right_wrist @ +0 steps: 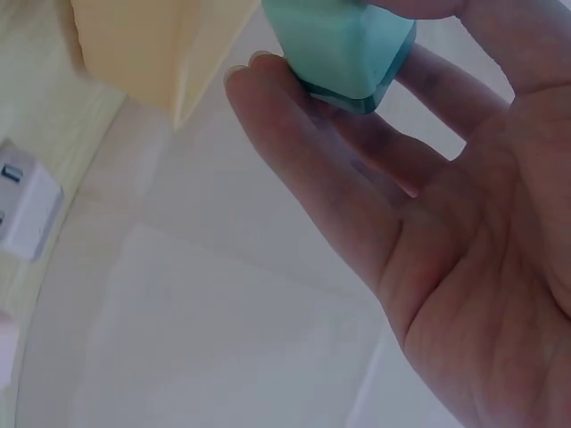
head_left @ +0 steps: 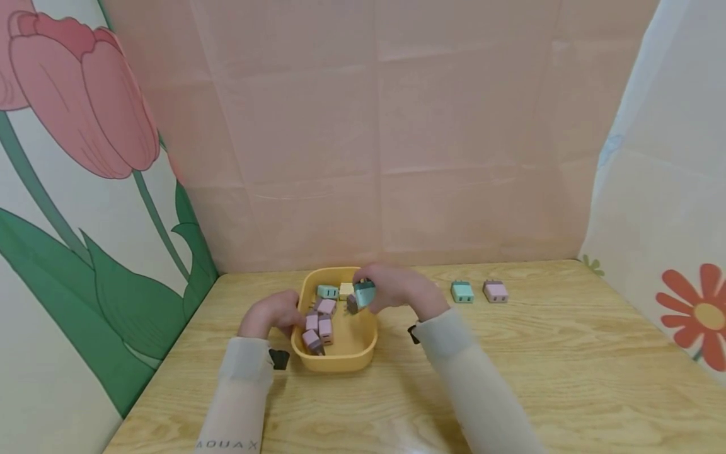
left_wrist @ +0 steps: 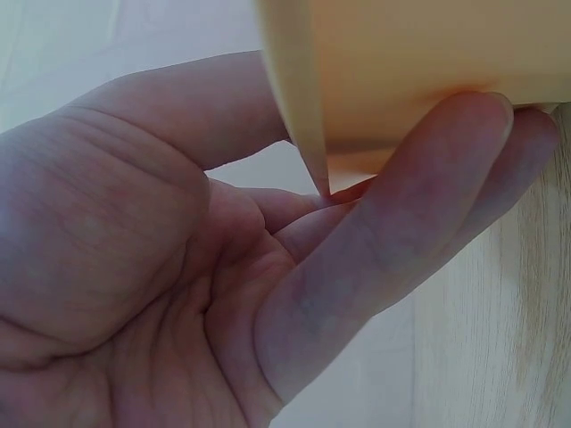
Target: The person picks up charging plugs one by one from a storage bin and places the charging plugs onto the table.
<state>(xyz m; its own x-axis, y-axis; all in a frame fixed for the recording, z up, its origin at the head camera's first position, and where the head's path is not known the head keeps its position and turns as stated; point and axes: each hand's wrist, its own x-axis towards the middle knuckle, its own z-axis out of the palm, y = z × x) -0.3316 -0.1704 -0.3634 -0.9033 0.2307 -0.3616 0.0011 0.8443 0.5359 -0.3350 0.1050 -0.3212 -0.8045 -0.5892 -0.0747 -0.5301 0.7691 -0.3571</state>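
My right hand (head_left: 391, 287) pinches a teal USB wall charger (head_left: 365, 293) over the far right part of a yellow plastic basket (head_left: 334, 364). In the right wrist view, the teal charger (right_wrist: 335, 45) sits between thumb and fingertips. A dark mauve plug end (head_left: 352, 304) shows just beside it, partly overlapped. With my left hand (head_left: 275, 313) I grip the basket's left side; the left wrist view shows the fingers along the basket wall (left_wrist: 401, 71). Inside the basket lie several pink chargers (head_left: 325, 329), a teal one (head_left: 328, 291) and a pale yellow one (head_left: 346, 290).
Right of the basket, a teal charger (head_left: 462, 292) and a pink charger (head_left: 496, 292) rest on the wood-grain table (head_left: 539, 359), prongs toward the back. A pink sheet (head_left: 397, 157) hangs behind the table. Flower-printed panels stand at left and right.
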